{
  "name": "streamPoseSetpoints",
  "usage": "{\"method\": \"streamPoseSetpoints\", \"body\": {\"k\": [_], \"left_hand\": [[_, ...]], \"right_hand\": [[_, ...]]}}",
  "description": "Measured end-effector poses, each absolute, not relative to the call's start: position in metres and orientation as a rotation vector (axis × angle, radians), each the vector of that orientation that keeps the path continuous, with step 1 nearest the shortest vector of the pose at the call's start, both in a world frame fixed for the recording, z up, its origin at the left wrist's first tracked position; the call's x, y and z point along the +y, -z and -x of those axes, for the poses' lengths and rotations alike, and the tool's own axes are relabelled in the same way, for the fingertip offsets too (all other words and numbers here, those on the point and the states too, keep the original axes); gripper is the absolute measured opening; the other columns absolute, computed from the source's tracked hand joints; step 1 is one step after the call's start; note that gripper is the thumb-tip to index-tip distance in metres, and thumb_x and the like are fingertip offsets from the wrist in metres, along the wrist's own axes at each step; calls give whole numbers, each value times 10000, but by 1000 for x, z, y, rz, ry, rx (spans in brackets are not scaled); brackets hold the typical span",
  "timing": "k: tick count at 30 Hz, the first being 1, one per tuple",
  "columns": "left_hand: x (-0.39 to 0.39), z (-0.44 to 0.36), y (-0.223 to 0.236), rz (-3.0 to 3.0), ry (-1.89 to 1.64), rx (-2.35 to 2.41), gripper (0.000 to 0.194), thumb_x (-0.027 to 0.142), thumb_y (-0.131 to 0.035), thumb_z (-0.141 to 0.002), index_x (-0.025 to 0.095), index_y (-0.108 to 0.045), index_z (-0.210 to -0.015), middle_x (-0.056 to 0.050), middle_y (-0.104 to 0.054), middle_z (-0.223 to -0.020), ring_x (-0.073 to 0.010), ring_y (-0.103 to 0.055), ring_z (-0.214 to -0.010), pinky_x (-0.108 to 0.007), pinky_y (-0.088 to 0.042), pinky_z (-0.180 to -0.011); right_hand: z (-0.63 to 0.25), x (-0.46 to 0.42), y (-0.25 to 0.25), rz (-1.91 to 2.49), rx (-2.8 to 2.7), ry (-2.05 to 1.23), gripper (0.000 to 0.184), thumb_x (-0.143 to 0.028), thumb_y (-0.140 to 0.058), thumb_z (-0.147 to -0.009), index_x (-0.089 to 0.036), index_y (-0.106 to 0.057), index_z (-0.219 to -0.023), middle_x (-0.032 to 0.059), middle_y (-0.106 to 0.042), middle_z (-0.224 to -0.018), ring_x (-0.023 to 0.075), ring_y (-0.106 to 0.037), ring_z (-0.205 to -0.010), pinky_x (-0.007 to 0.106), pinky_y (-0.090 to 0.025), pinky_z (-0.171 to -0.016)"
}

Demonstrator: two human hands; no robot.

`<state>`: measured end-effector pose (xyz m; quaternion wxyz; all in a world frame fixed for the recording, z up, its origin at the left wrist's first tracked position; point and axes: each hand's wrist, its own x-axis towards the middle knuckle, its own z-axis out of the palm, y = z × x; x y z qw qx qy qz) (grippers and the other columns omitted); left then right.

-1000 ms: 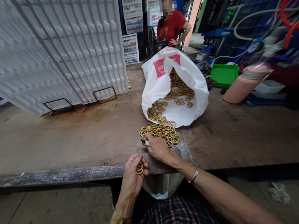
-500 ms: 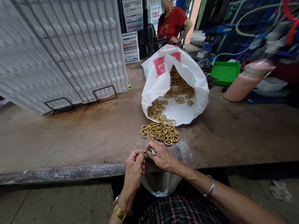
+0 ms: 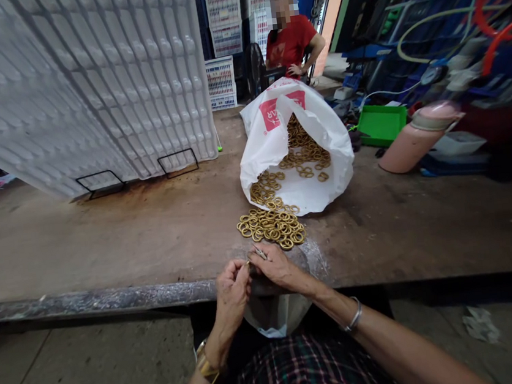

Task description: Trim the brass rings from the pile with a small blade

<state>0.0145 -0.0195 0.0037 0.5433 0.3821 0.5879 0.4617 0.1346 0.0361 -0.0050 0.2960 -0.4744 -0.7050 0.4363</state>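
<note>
My left hand (image 3: 231, 290) is pinched closed on a small brass ring at the near edge of the workbench (image 3: 105, 246). My right hand (image 3: 274, 265) is closed round a small metal blade tool (image 3: 260, 252), its tip against the ring in my left fingers. Just beyond my hands lies a pile of brass rings (image 3: 271, 225). Behind it a white plastic bag (image 3: 294, 144) lies open on its side with more rings spilling out. A light bag (image 3: 277, 315) hangs below the bench edge under my hands.
A large white ribbed plastic panel (image 3: 86, 82) leans on the bench at left. A person in a red shirt (image 3: 293, 43) stands behind the bag. A green tray (image 3: 382, 124), a pink cylinder (image 3: 416, 137) and hoses sit at right. Stacked white crates (image 3: 228, 29) stand at the back.
My right hand drew back from the ring pile to meet my left hand at the bench edge. The ring in my left hand went from lying in the fingers to being pinched against the tool.
</note>
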Motion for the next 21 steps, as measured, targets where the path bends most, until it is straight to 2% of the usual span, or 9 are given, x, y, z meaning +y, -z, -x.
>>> {"method": "streamPoseSetpoints", "body": {"k": [5, 10, 15, 18, 21], "left_hand": [[-19, -15, -6, -795, -1053, 1253, 342, 503, -551, -715, 170, -490, -760, 62, -460, -541, -41, -352, -382, -156, -236, -347], [-21, -15, -8, -722, -1094, 1160, 335, 486, -584, -701, 171, -485, -758, 66, -451, -553, -33, -339, -391, -158, -227, -360], [-22, -15, -8, -713, -1142, 1141, 330, 477, -596, -700, 173, -479, -752, 67, -451, -556, -33, -337, -400, -161, -224, -365], [-21, -14, -6, -743, -1166, 1156, 315, 470, -575, -725, 174, -472, -748, 67, -454, -564, -33, -337, -407, -160, -234, -371], [-21, -13, -4, -762, -1175, 1195, 309, 467, -564, -736, 174, -465, -743, 66, -460, -568, -34, -340, -408, -160, -245, -374]], "right_hand": [[-133, 34, 5, 1285, -1897, -1054, 230, -256, -420, -790, -180, -442, -574, -53, -426, -519, 88, -396, -519, 203, -311, -532], [-132, 35, 3, 1278, -1909, -1074, 224, -231, -374, -824, -176, -501, -648, -29, -502, -561, 99, -459, -550, 198, -337, -547], [-138, 34, 8, 1436, -2216, -736, 172, -148, -397, -780, -169, -566, -807, 23, -599, -688, 128, -518, -637, 217, -321, -583], [-141, 30, 9, 1456, -2451, -603, 244, -121, -424, -725, -173, -576, -908, 45, -635, -735, 150, -549, -660, 238, -292, -574], [-142, 27, 8, 1428, -2542, -552, 265, -129, -411, -724, -182, -570, -929, 55, -654, -766, 162, -570, -664, 251, -275, -561]]}}
